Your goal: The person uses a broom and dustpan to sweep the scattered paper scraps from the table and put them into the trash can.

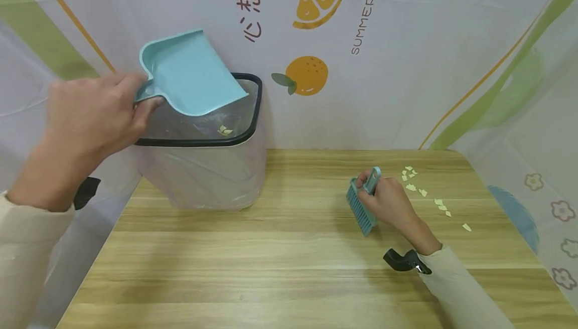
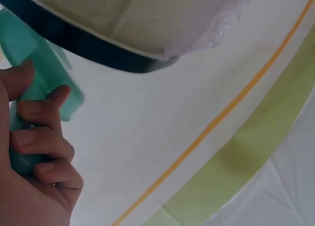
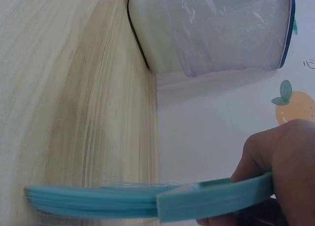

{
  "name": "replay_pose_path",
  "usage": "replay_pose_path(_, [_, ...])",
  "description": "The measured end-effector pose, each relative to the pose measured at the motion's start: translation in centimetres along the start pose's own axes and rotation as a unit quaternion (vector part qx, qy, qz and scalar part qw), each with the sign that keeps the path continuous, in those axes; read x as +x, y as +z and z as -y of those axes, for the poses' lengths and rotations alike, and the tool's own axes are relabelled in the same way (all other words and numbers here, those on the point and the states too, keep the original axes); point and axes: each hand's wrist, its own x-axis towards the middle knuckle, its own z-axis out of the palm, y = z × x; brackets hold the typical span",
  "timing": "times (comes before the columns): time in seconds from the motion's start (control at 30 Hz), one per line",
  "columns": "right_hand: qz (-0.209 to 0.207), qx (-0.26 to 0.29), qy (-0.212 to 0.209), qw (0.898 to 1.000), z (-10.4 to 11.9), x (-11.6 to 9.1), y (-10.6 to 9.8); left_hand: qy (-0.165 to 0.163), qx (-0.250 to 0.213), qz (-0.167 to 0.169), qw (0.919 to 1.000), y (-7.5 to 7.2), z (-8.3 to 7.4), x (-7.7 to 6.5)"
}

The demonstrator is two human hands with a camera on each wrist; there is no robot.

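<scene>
In the head view my left hand (image 1: 97, 111) grips the short handle of a light-blue dustpan (image 1: 191, 73), holding it tilted over the trash bin (image 1: 217, 173). The left wrist view shows fingers curled round that handle, beside the bin's dark rim (image 2: 88, 44). A few pale yellow scraps (image 1: 224, 130) lie inside the bin on its clear plastic liner. My right hand (image 1: 390, 201) holds a teal hand brush (image 1: 361, 208) low over the wooden table, bristles angled down. In the right wrist view the bristles (image 3: 93, 201) come right down at the tabletop.
Several pale yellow paper scraps (image 1: 423, 192) are strewn on the table (image 1: 271, 269) to the right of the brush. The bin stands at the table's back left. A white curtain (image 1: 397, 93) printed with oranges and lettering hangs behind.
</scene>
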Motion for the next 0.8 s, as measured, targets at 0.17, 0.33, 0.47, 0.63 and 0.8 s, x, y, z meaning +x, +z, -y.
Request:
replay_pose_path(0.17, [0.001,0.001,0.001,1.000,0.0,0.0,-0.1,-0.041,-0.009,0.044,0.9982,-0.1,-0.7,-0.6])
replay_pose_path(0.33, [0.002,0.003,0.002,1.000,0.0,0.0,0.0,-0.046,-0.029,0.061,0.9967,0.1,-1.8,-1.0])
replay_pose_path(0.47, [0.001,0.001,0.000,1.000,-0.1,-0.1,0.0,-0.040,-0.041,0.071,0.9959,0.2,-3.2,-1.0])
replay_pose_path(0.63, [0.000,0.004,0.000,1.000,0.0,0.0,-0.1,-0.026,-0.059,0.049,0.9967,0.4,-5.0,-1.0])
replay_pose_path(0.8, [0.003,0.008,0.007,1.000,0.0,0.0,-0.1,-0.002,-0.087,0.025,0.9959,0.6,-6.6,-0.8])
